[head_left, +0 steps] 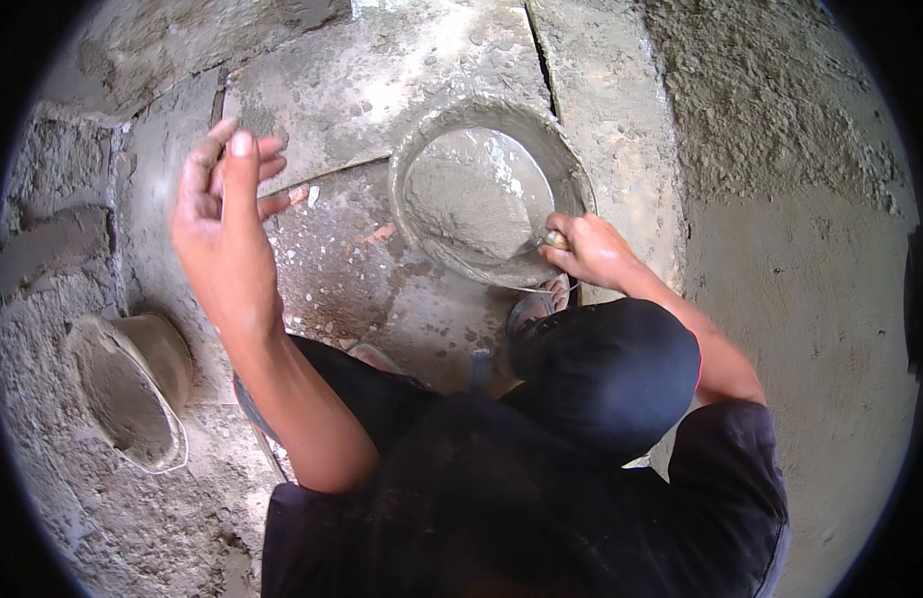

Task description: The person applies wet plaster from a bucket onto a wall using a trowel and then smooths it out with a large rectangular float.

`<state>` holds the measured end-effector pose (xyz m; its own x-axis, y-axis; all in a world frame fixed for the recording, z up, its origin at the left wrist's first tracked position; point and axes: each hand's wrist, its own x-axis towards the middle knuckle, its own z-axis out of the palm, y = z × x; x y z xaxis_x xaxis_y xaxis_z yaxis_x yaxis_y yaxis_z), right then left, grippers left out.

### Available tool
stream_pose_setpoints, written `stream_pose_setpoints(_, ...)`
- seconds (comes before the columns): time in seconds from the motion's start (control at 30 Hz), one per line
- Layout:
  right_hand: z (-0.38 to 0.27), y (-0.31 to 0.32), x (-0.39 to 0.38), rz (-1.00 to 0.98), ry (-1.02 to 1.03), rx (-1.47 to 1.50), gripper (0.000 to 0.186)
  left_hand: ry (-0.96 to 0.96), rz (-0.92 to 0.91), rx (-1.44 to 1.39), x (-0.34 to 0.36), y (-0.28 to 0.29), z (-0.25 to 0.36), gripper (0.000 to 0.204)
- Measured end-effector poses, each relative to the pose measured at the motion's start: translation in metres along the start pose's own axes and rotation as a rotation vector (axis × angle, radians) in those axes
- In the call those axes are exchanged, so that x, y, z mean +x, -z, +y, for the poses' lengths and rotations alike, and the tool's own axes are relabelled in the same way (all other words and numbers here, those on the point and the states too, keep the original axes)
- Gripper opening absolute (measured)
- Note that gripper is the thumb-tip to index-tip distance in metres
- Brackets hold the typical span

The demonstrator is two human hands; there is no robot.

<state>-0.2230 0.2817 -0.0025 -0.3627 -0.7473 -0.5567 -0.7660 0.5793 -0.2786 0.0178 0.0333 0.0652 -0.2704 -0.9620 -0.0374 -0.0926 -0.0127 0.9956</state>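
Note:
A round bucket (413, 231) of wet grey mortar (461, 204) stands in front of me, its rim and inner wall caked. My right hand (593, 249) is at the bucket's near right rim, fingers wrapped round the short, rounded handle of a trowel (556, 239). The trowel's blade cannot be made out against the mortar. Raised to the left of the bucket, my left hand (227, 194) touches nothing; its fingers are loosely bent and apart, smeared with grey.
A second mortar bucket (162, 349) with a wire handle leans at the left. Mortar-stained boards (382, 90) lie beyond and beside the first bucket. Rough mortar (780, 100) covers the far right, with a smoother surface (780, 299) nearer. My sandalled foot (536, 307) is close to the bucket.

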Motion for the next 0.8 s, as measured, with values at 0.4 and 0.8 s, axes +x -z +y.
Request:
stream_pose_setpoints(0.4,-0.034,0.075,-0.038,0.19,-0.162,-0.03,0.027,0.473,-0.132,0.212,-0.03,0.036,-0.016,0.039)
stream_pose_setpoints(0.8,-0.088,0.296,-0.242,-0.21,-0.039,0.974,0.03,0.983,-0.208,0.655,-0.226,0.281,0.076,0.039)
